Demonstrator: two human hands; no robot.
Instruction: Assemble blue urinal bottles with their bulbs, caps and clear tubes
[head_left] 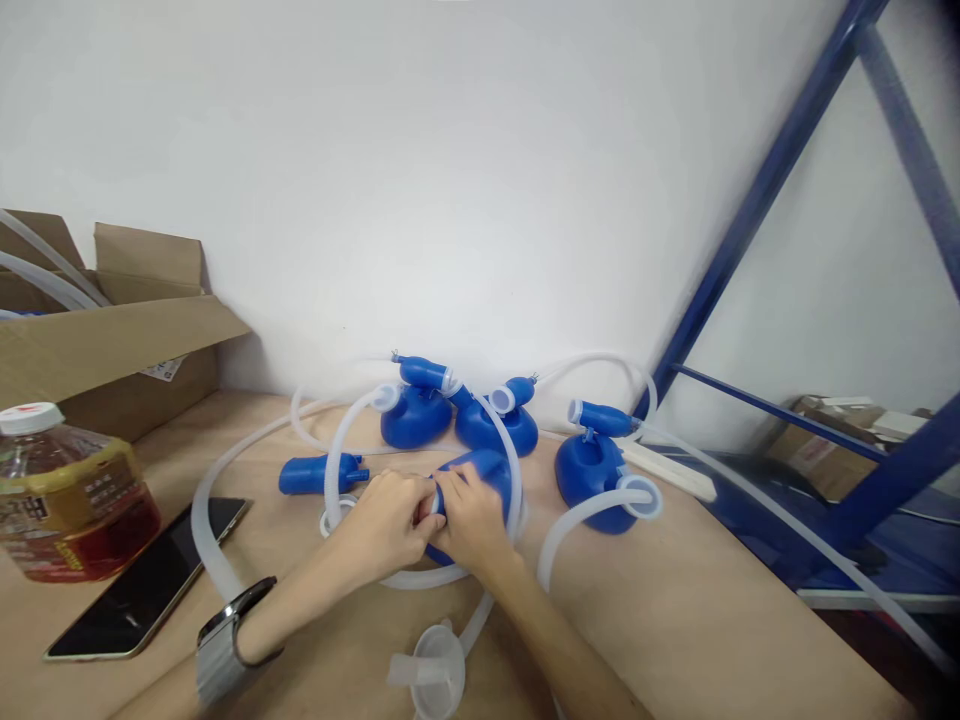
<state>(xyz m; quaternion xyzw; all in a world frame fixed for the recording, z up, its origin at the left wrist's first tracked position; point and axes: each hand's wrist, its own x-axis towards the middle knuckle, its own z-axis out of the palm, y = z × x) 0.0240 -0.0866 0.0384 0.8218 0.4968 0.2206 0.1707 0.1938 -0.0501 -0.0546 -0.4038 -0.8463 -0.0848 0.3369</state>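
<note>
My left hand (386,520) and my right hand (469,515) are both closed on a blue plastic pump bulb (491,468) lying on the tan table (675,600). The fingers meet at the bulb's left end, where a translucent white tube (337,455) joins it. A wristwatch (225,640) is on my left wrist. A blue handle piece (311,473) lies just left of my hands. Behind stand more blue bulbs, one at the left (412,415), one in the middle (495,425), and one to the right (592,470).
A phone (146,585) lies face up at the left beside a bottle of red drink (64,490). An open cardboard box (105,330) stands at the back left. A clear funnel piece (435,670) lies near me. A blue metal rack (787,170) rises at the right past the table edge.
</note>
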